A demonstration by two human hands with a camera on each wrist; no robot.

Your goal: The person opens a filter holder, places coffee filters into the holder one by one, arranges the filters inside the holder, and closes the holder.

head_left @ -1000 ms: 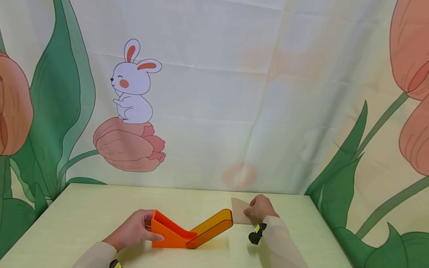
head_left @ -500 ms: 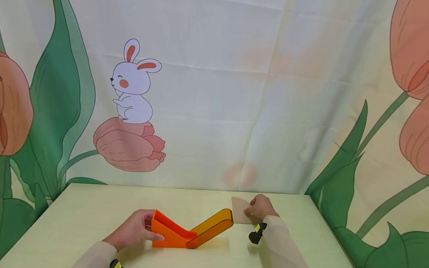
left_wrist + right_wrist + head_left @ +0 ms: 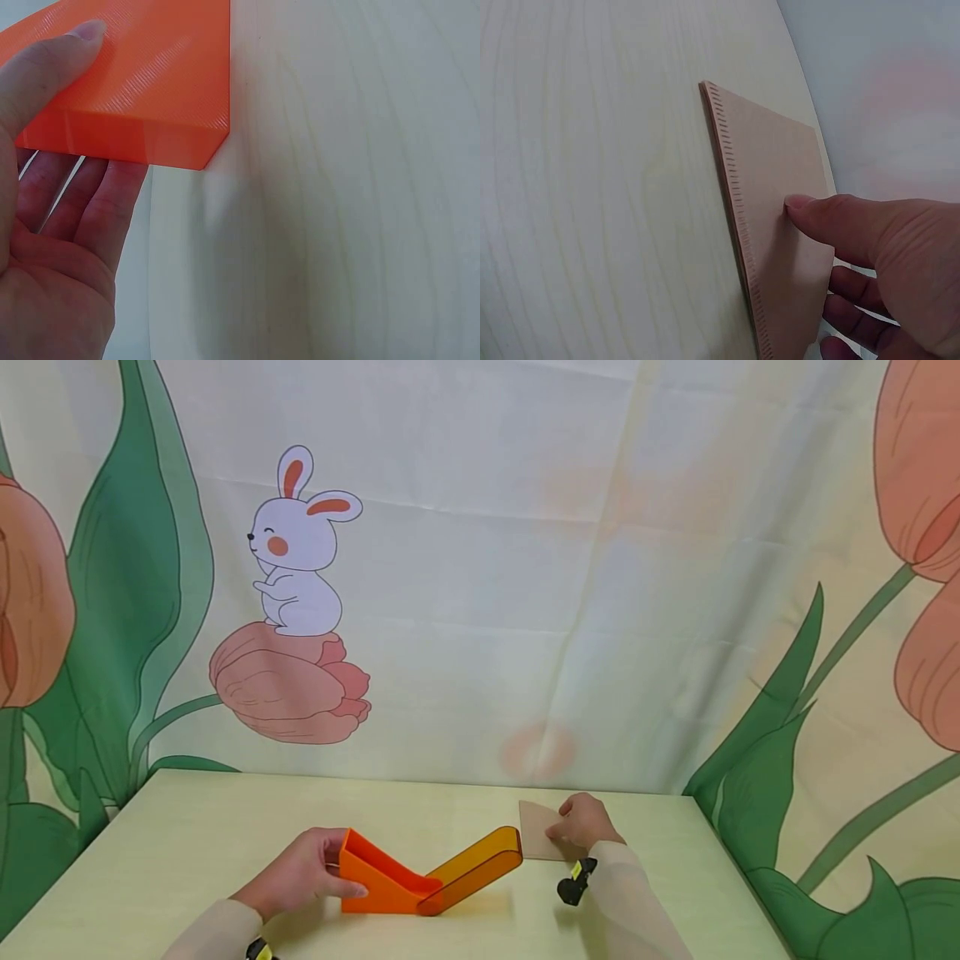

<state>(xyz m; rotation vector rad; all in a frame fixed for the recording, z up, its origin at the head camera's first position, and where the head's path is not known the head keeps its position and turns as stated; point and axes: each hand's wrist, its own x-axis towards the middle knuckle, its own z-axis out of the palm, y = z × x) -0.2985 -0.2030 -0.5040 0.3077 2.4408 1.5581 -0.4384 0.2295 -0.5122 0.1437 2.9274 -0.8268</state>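
Observation:
My left hand (image 3: pixel 303 872) grips the tall end of an orange filter holder (image 3: pixel 378 885) on the table. In the left wrist view its thumb (image 3: pixel 56 64) lies on the holder's broad side, with fingers beyond the narrow end wall. A see-through amber lid (image 3: pixel 476 870) is swung open and slants up to the right. Just past the lid's end, my right hand (image 3: pixel 585 825) pinches a thin stack of brown paper coffee filters (image 3: pixel 765 157). The right thumb presses their near face; the other fingers curl behind. A crimped seam runs along one edge of the stack.
The pale wood-grain table (image 3: pixel 210 827) ends at a hanging cloth backdrop (image 3: pixel 465 610), printed with a rabbit and tulips. The coffee filters are near the table's back edge. Black wrist cameras (image 3: pixel 576 882) are strapped at both sleeves.

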